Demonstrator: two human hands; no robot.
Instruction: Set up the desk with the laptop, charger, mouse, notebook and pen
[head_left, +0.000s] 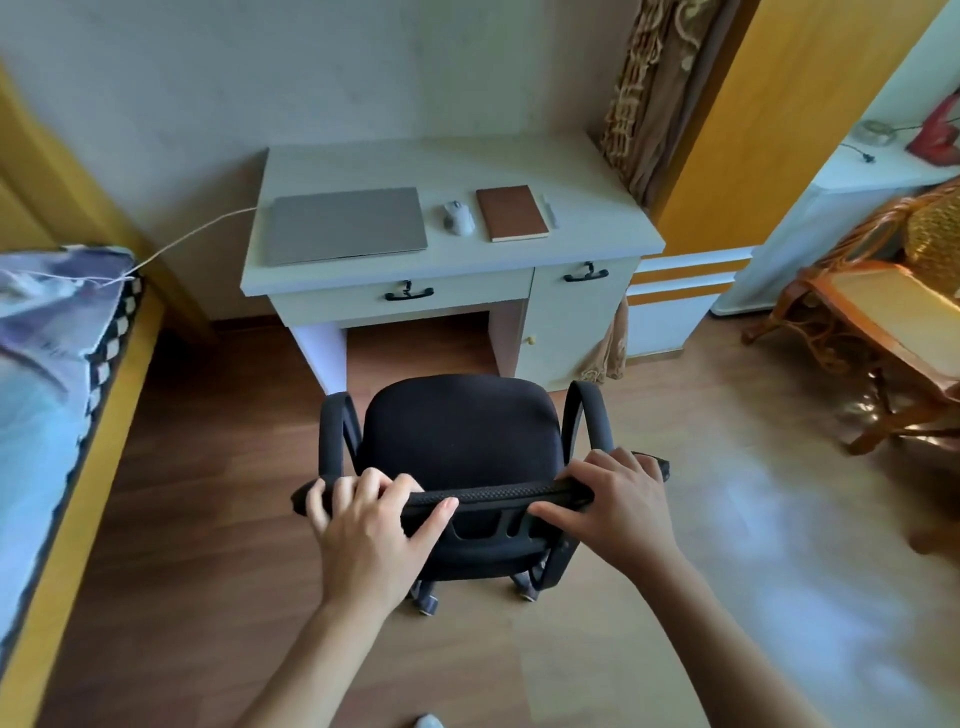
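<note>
Both hands are curled over the top edge of the chair back, left hand and right hand about equally near it. The desk lies straight ahead across bare floor. On it, left to right in 1 row, are the closed laptop with its charger cable running off left, the mouse, the notebook and the pen, so the chair likely just needs a straight push forward.

We record a white desk with black drawer handles. On it we note a grey laptop, a white mouse, a brown notebook and a pale silver-white pen. The charger cable is cream. The chair is black. The floor is brown wood-grain. The bedding shows a blue-purple print with black-and-white checked edging.
</note>
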